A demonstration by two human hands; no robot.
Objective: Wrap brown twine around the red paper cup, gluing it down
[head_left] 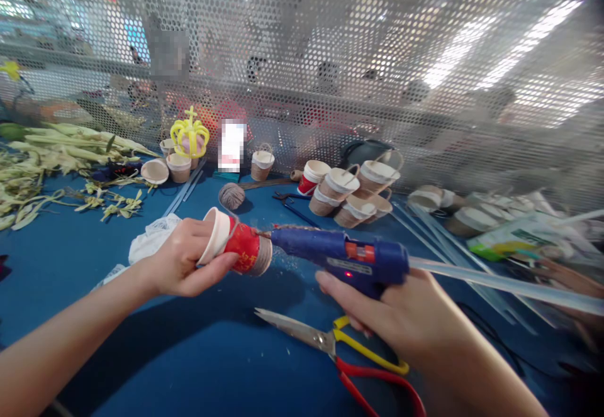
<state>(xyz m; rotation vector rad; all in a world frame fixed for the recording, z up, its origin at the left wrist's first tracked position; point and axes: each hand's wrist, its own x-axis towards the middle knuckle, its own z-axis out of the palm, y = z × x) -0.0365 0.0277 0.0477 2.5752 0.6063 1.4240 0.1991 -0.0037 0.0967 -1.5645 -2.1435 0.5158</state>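
Observation:
My left hand [186, 253] grips a red and white paper cup [243, 247], tilted on its side with its mouth toward me and the left. Grey-brown twine is wound around the cup's base end. In my right hand [382, 316] is a blue hot glue gun [325, 250] with a red light lit on its side. Its nozzle tip meets the cup at the edge of the wound twine. A clear glue stick [504, 288] sticks out of the gun's back. Scissors [325, 341] with yellow and red handles lie below the gun.
Behind the cup sits a ball of twine [231, 196]. Several twine-wrapped cups [340, 183] and pliers [295, 206] stand or lie beyond. Dried husks [56, 153] cover the left; glue sticks [438, 241] lie right. A perforated metal screen [292, 39] borders the table's back.

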